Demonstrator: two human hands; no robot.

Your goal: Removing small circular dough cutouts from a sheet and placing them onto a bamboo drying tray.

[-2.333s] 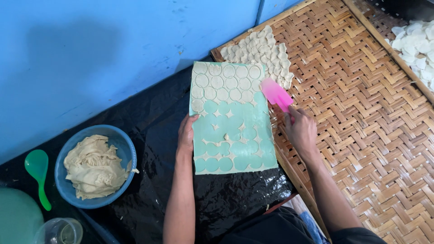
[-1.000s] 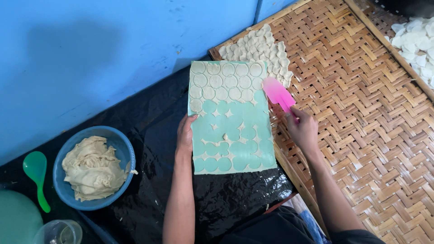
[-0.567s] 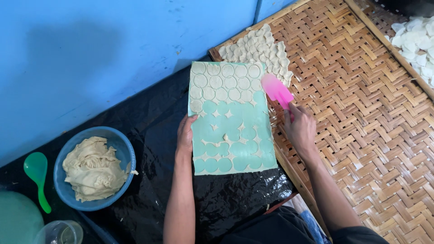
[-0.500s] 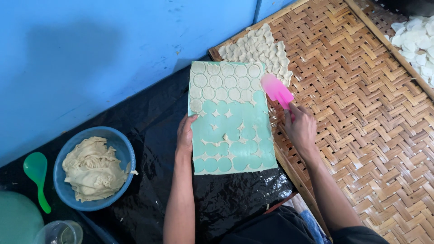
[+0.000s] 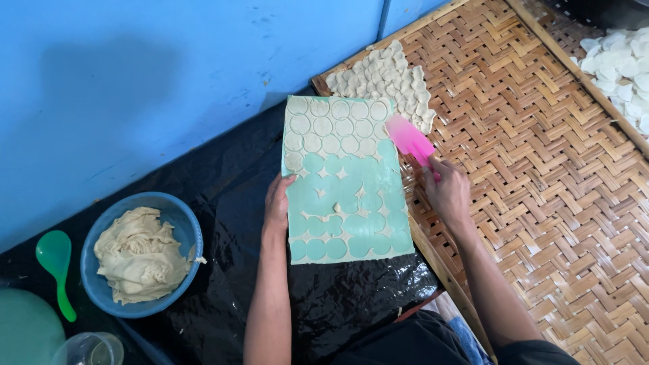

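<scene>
Right hand (image 5: 447,192), centre-right of frame: grip closed round the handle of a pink scraper (image 5: 410,138). Blade flat and wide, pointing to the upper left; long axis runs from the hand up-left toward the mat's upper right corner. Blade tip lies at the mat's right edge, just below the pile of cut rounds.

Left hand (image 5: 277,203), centre of frame: fingers curled over the left edge of the teal mat (image 5: 345,203), thumb on top, pinning it. Holds nothing else.

Teal mat: one, rectangular, long axis running top to bottom of frame, tilted slightly. It lies half on the black plastic sheet (image 5: 223,203), right edge against the frame of the woven bamboo tray (image 5: 541,169). Dough sheet on it is stamped into circles. Dough discs (image 5: 331,126) remain in the top three rows, roughly fourteen, exact count unclear; lower rows show bare teal circles with thin dough webbing between.

Pile of cut rounds (image 5: 389,78): one heap on the tray, above the mat, too overlapped to count. Second heap of white rounds (image 5: 622,67) on a neighbouring tray, upper right corner.

Lower left: one blue bowl (image 5: 186,230) holding scrap dough (image 5: 138,260); one green spoon (image 5: 57,267) beside it; a green lid and a clear cup, both cut by the bottom edge. Blue wall (image 5: 135,88) fills the upper left.

Nothing lies between scraper and discs.
</scene>
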